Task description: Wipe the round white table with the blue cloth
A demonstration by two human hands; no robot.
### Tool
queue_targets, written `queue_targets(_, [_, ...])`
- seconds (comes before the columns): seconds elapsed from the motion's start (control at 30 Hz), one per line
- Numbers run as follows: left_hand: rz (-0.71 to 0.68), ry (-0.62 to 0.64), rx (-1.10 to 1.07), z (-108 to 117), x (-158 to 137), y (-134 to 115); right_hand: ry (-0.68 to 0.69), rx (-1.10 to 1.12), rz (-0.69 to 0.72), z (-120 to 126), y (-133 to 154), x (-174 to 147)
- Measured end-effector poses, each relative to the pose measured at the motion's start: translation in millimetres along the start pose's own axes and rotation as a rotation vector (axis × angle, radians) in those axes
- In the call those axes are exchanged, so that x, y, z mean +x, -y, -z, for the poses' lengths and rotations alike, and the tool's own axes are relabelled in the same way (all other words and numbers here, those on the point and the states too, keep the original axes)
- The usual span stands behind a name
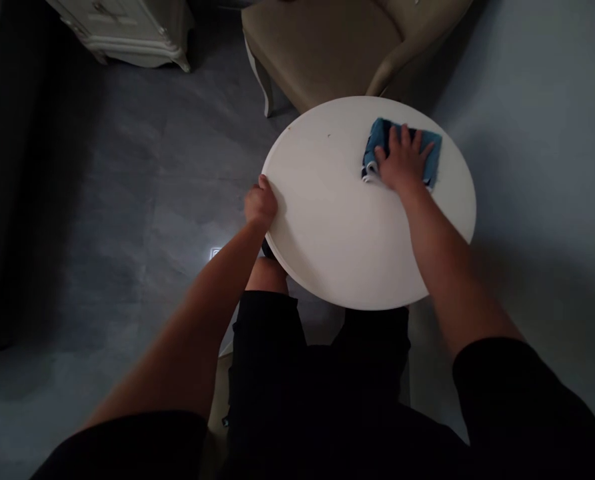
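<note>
A round white table (337,227) stands in front of my knees. On its right far part lies a folded blue cloth (432,157) with dark patches and a white edge. My right hand (402,157) rests flat on top of this cloth, fingers spread and pressing it to the tabletop. At the table's left rim, my left hand (261,202) is closed around the edge, its thumb on the rim and its other fingers mostly hidden. A few tiny dark specks (329,136) show on the far side of the white surface.
Beyond the table a beige upholstered chair (317,47) stands close to its far rim. A white cabinet (132,33) with carved feet is at the far left. Grey tiled floor (187,153) stretches out on the left, and a pale wall (547,153) rises on the right.
</note>
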State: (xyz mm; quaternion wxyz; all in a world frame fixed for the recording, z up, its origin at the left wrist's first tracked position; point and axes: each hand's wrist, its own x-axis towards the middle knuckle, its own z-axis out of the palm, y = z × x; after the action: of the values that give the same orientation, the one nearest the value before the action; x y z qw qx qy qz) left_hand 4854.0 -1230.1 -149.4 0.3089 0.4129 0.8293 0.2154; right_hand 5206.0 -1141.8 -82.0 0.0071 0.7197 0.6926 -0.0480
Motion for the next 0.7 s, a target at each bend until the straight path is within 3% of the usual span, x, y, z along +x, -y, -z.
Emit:
queue_targets(0.27, [-0.027,-0.005,-0.026,1.4,-5.9,0.5,0.055,-0.01,0.187,-33.4,67.3,-268.7])
queue_targets(0.33, [-0.029,-0.001,-0.039,1.8,-6.1,1.7,0.083,-0.003,0.266,-38.1,77.1,-317.0])
queue_targets(0.4, [-0.04,-0.001,-0.065,2.3,-6.4,2.4,0.11,0.002,0.325,-39.0,80.0,-337.3])
queue_targets(0.47, [-0.05,0.002,-0.078,2.8,-6.9,2.4,0.126,0.002,0.342,-37.1,76.7,-326.5])
queue_targets(0.53, [-0.044,0.004,-0.067,3.1,-7.4,1.5,0.13,-0.002,0.322,-34.0,69.3,-288.3])
queue_targets(0.7, [-0.008,0.008,-0.026,1.4,-5.0,-0.3,0.054,-0.017,0.187,-23.0,48.5,-127.8])
